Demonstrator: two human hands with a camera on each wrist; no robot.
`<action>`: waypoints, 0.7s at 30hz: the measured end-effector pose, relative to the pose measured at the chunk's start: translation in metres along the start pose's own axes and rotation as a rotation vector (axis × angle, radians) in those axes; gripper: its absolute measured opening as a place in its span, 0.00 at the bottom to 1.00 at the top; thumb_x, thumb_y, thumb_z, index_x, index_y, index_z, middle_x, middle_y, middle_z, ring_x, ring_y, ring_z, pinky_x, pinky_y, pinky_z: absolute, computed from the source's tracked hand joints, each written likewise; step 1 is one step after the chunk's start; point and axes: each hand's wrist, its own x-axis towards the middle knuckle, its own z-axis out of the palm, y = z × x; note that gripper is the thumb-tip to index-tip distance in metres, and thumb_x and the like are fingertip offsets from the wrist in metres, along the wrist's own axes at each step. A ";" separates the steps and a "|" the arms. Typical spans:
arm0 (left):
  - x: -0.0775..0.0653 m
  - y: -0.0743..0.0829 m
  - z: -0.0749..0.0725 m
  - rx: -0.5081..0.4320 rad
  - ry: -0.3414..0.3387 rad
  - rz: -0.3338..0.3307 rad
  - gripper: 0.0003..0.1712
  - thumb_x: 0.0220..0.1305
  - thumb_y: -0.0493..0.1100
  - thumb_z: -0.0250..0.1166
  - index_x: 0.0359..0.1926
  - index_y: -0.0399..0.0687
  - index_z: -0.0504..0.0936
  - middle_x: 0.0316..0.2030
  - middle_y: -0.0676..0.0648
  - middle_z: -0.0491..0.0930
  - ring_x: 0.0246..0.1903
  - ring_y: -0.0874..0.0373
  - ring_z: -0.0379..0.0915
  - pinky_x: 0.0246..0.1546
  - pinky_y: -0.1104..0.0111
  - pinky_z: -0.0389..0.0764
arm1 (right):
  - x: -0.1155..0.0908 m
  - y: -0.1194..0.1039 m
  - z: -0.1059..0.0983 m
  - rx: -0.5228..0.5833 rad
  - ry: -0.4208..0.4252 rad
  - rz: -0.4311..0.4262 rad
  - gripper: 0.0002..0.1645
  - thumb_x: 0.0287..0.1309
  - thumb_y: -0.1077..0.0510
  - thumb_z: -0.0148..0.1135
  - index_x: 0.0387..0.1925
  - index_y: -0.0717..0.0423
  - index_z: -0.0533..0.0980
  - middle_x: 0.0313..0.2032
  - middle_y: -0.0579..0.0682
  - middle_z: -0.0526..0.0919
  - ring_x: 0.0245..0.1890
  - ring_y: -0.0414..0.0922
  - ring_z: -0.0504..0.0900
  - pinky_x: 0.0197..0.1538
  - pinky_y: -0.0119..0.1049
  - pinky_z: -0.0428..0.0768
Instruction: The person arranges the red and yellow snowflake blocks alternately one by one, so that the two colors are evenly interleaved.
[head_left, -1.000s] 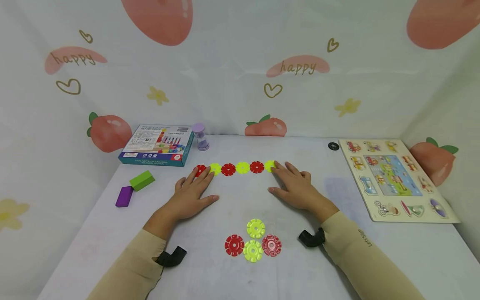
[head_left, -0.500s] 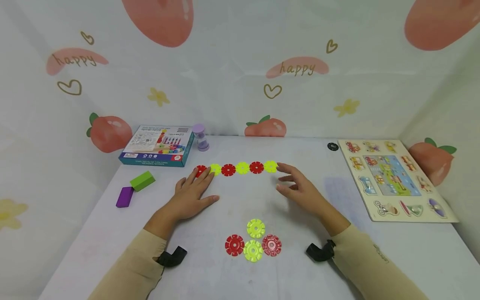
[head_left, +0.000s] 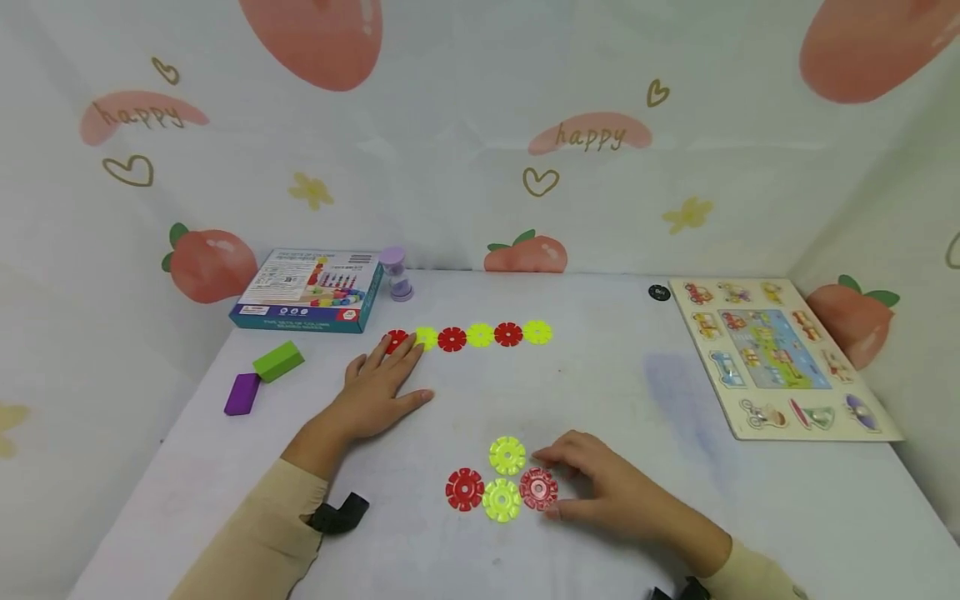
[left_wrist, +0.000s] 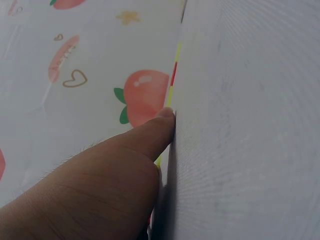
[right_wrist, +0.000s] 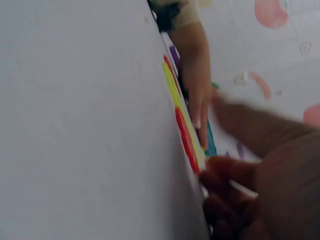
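A row of alternating red and yellow notched plastic discs lies across the table, a yellow disc [head_left: 537,332] at its right end. My left hand [head_left: 382,396] rests flat at the row's left end, fingertips over a red disc [head_left: 395,340] and at the yellow disc [head_left: 426,337] beside it. Nearer me lie a red disc [head_left: 464,489], two yellow discs, one [head_left: 507,456] above the other [head_left: 501,500], and a red disc [head_left: 538,489] on the right. Around that right one my right hand [head_left: 611,487] bends, thumb and index finger apart at its edges.
A boxed game [head_left: 307,290] and a purple hourglass [head_left: 397,273] stand at the back left. Green [head_left: 278,361] and purple [head_left: 242,394] blocks lie left of my left hand. A picture puzzle board [head_left: 780,358] and a small black disc [head_left: 659,292] are on the right.
My right hand has left the row's right end and come down toward me to the red disc of the near group. The left hand has stayed in place.
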 end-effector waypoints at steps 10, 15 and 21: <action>-0.001 -0.001 0.001 -0.002 0.010 0.008 0.51 0.58 0.77 0.49 0.76 0.61 0.48 0.75 0.54 0.40 0.72 0.45 0.25 0.62 0.38 0.36 | 0.009 -0.007 -0.009 0.234 -0.024 0.151 0.10 0.57 0.52 0.68 0.39 0.41 0.76 0.36 0.41 0.80 0.36 0.45 0.77 0.38 0.34 0.78; -0.001 -0.002 0.001 -0.007 0.007 0.005 0.51 0.57 0.77 0.49 0.76 0.62 0.47 0.75 0.55 0.39 0.72 0.46 0.24 0.62 0.38 0.35 | 0.029 0.010 -0.032 0.278 0.127 0.219 0.08 0.59 0.52 0.66 0.41 0.44 0.77 0.34 0.48 0.80 0.33 0.49 0.77 0.33 0.38 0.79; 0.000 -0.003 0.002 0.002 0.009 0.006 0.51 0.57 0.78 0.47 0.75 0.64 0.46 0.75 0.56 0.39 0.72 0.47 0.23 0.62 0.39 0.35 | 0.066 0.039 -0.057 0.359 0.382 0.332 0.13 0.62 0.58 0.63 0.47 0.57 0.75 0.39 0.57 0.77 0.34 0.52 0.78 0.35 0.38 0.81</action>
